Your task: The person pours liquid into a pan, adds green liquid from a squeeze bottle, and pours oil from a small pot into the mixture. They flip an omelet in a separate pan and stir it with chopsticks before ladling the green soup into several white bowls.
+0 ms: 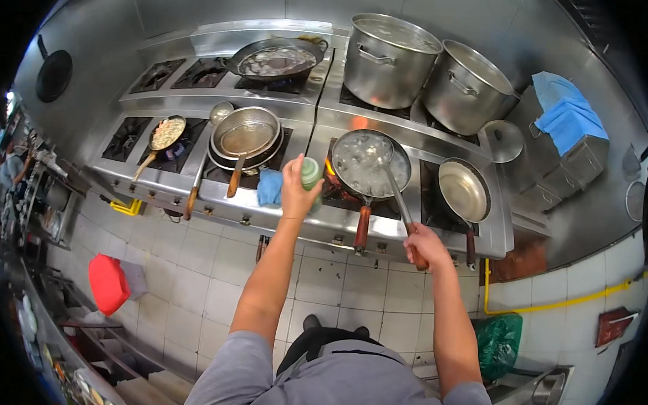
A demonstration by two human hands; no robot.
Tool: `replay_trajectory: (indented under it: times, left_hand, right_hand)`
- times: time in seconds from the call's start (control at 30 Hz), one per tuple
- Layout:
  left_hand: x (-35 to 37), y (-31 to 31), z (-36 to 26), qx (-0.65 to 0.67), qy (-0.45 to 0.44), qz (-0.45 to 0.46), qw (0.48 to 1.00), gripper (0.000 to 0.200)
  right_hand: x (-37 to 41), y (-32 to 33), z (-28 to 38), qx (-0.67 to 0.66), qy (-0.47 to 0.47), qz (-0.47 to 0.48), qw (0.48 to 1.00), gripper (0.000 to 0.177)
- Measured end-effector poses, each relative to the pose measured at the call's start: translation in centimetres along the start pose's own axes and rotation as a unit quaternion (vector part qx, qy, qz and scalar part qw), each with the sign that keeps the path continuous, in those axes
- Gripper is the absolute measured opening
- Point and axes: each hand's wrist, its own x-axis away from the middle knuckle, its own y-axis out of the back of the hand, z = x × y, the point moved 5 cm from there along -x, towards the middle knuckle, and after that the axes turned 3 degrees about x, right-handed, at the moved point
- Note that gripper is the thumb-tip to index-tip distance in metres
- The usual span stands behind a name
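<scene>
My right hand (426,247) is closed around the wooden end of a ladle (396,191). Its bowl dips into bubbling, cloudy liquid in a frying pan (345,183) over a burner, where orange flame shows at the left side. The pan's wooden handle points toward me, left of my right hand. My left hand (297,191) grips a green-topped bottle (311,172) at the stove's front, left of the pan. A blue cloth (269,187) lies just left of that hand.
Two large stockpots (389,69) stand at the back right, and a wok (275,60) at the back left. A strainer (245,132) rests over a pan on the left. A small pan of food (167,134) and an oily frying pan (463,192) flank them. A red-topped bin (108,284) is on the floor.
</scene>
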Motion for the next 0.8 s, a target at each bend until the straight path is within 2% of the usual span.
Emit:
replay_trajectory:
  times: [0.03,0.07,0.1,0.13,0.17,0.23,0.27,0.3,0.33,0.37,0.4,0.43,0.47,0.5,0.53,0.6,0.67,0.7,0.73,0.77,0.8]
  left_hand:
    - [0.3,-0.1,0.5,0.005,-0.015,-0.014,1.0,0.092]
    - [0.5,0.0,1.0,0.008,-0.03,-0.029,0.999,0.097]
    - [0.7,-0.4,1.9,0.019,0.005,-0.01,1.0,0.108]
    - [0.9,-0.4,2.0,0.022,0.008,-0.014,1.0,0.108]
    - [1.0,-0.3,2.3,0.049,0.05,-0.02,0.997,0.111]
    - [1.5,-0.6,3.7,0.102,0.122,-0.001,0.987,0.12]
    - [2.0,-0.8,4.5,0.106,0.12,-0.003,0.987,0.12]
    - [2.6,-1.4,5.8,0.122,0.15,0.018,0.981,0.12]
    - [3.2,-2.3,7.2,0.138,0.181,0.041,0.973,0.12]
    - [3.4,-2.9,8.3,0.119,0.165,0.026,0.979,0.109]
    - [3.1,-3.1,8.1,0.121,0.161,0.028,0.979,0.109]
    - [2.7,-3.2,7.7,0.093,0.161,0.046,0.982,0.101]
    - [2.3,-3.1,7.2,0.062,0.161,0.064,0.983,0.093]
    - [2.2,-2.8,6.6,0.073,0.158,0.065,0.983,0.082]
    - [1.9,-2.3,5.9,0.07,0.151,0.062,0.984,0.082]
    - [1.6,-1.5,4.2,0.113,0.129,0.137,0.976,0.082]
    - [0.5,0.0,2.0,0.109,0.13,0.161,0.972,0.08]
    - [0.2,0.3,1.2,0.061,0.145,0.217,0.963,0.08]
    - [0.0,0.5,0.4,0.013,0.161,0.27,0.949,0.081]
    - [-0.6,0.9,-0.7,-0.033,0.143,0.295,0.944,0.082]
    - [-1.3,0.8,-1.2,-0.042,0.139,0.296,0.944,0.082]
  right_hand:
    - [2.1,-0.3,1.1,0.169,0.039,-0.087,0.981,0.048]
    - [3.8,-0.4,1.5,0.333,0.077,-0.168,0.925,0.057]
    - [3.8,0.8,0.0,0.503,0.164,-0.207,0.823,0.07]
    - [4.6,1.1,-1.2,0.509,0.164,-0.207,0.819,0.07]
    - [5.2,1.3,-2.6,0.472,0.126,-0.174,0.855,0.066]
    - [6.7,0.3,-0.6,0.435,0.092,-0.143,0.884,0.063]
    - [9.0,-2.0,1.8,0.296,0.006,-0.085,0.951,0.057]
    - [10.2,-3.5,2.8,0.145,-0.079,-0.025,0.986,0.051]
    - [9.7,-2.8,3.0,0.145,-0.075,-0.029,0.986,0.051]
    - [8.8,-2.6,2.6,-0.065,-0.072,0.055,0.994,0.046]
    - [7.9,-2.5,2.4,-0.27,-0.064,0.137,0.951,0.042]
    - [6.6,-2.3,1.7,-0.363,-0.068,0.162,0.915,0.042]
    - [5.2,-2.2,0.5,-0.364,-0.064,0.164,0.914,0.042]
    - [3.5,-1.6,-0.9,-0.242,-0.034,0.087,0.966,0.046]
    - [2.2,-1.3,-1.7,-0.113,-0.001,0.008,0.994,0.05]
    - [1.8,-2.5,-3.1,0.141,0.021,-0.085,0.986,0.065]
    - [3.7,-4.3,-2.6,0.136,0.051,-0.091,0.985,0.059]
    - [5.1,-4.2,-1.6,0.129,0.052,-0.085,0.987,0.059]
    - [6.4,-4.0,-0.6,0.018,-0.003,-0.009,1.0,0.055]
    - [7.1,-3.5,0.0,-0.091,-0.056,0.068,0.992,0.052]
    - [6.5,-1.8,0.0,-0.096,-0.053,0.074,0.991,0.052]
